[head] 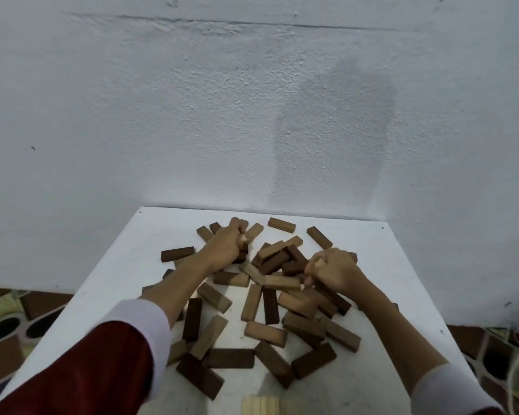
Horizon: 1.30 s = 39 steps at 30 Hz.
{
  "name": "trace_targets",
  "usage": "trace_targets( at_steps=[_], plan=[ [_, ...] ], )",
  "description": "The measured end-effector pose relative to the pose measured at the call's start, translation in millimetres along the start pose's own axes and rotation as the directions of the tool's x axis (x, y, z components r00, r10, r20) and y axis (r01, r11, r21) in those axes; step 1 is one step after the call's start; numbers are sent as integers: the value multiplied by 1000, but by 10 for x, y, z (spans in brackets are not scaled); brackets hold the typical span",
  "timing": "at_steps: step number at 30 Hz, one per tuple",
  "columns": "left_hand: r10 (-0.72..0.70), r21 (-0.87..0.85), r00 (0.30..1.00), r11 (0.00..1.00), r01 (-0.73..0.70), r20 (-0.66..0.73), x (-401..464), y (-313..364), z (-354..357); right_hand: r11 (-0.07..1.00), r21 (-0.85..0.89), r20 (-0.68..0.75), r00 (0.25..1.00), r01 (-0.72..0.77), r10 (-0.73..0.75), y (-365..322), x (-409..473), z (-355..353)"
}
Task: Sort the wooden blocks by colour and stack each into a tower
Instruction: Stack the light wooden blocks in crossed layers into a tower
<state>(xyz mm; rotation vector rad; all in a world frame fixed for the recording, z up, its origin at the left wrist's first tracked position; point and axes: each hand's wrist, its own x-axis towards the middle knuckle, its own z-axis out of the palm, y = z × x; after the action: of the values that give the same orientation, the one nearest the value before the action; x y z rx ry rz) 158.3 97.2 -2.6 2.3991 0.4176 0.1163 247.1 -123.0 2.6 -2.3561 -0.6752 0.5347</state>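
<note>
**Inspector:** Left grip [226, 244]: fingers curled tight, a pale block [244, 238] pinched at the fingertips, over the far side of the pile [264, 298]. Only the end of that block shows.

**Clerk:** And the right?

**Inspector:** Right grip [331, 272]: also curled, fingers closed round a pale block [319, 262] whose tip shows between thumb and fingers. The hand sits at the right of the pile, knuckles up, touching or just above the blocks beneath; I cannot tell which.

**Clerk:** State of the blocks?

**Inspector:** Unsorted. Dark brown and mid brown pieces lie scattered and crossed over one another across the middle of the white desk [402, 295]. A few lie apart: a dark block [177, 254] at the left, a mid brown block [281, 225] and a darker one [319, 237] near the far edge.

**Clerk:** Anything sorted?

**Inspector:** A row of pale blocks [260, 407] lies side by side at the near edge, partly cut off by the frame.

**Clerk:** Surroundings?

**Inspector:** White rough wall [252, 115] behind the desk. Red sleeve [87, 369] with white cuff on the left arm.
</note>
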Motion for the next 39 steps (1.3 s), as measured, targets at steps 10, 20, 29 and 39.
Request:
trace_targets(
  at_steps=[10, 20, 29, 39],
  plan=[
    [80, -70, 996, 994, -82, -41, -706, -78, 96, 999, -46, -151, 989, 2, -9, 134, -231, 108],
    [36, -127, 999, 991, -38, -24, -1009, -178, 108, 992, 97, 66, 994, 83, -90, 62, -535, 234],
    [16, -166, 1000, 986, -17, -8, -1169, -132, 103, 995, -15, 63, 994, 95, -94, 120, -627, 254],
    [5, -222, 1000, 975, -8, -17, -1283, -131, 106, 978, -206, -214, 976, -13, -32, 16, -581, 433]
  ],
)
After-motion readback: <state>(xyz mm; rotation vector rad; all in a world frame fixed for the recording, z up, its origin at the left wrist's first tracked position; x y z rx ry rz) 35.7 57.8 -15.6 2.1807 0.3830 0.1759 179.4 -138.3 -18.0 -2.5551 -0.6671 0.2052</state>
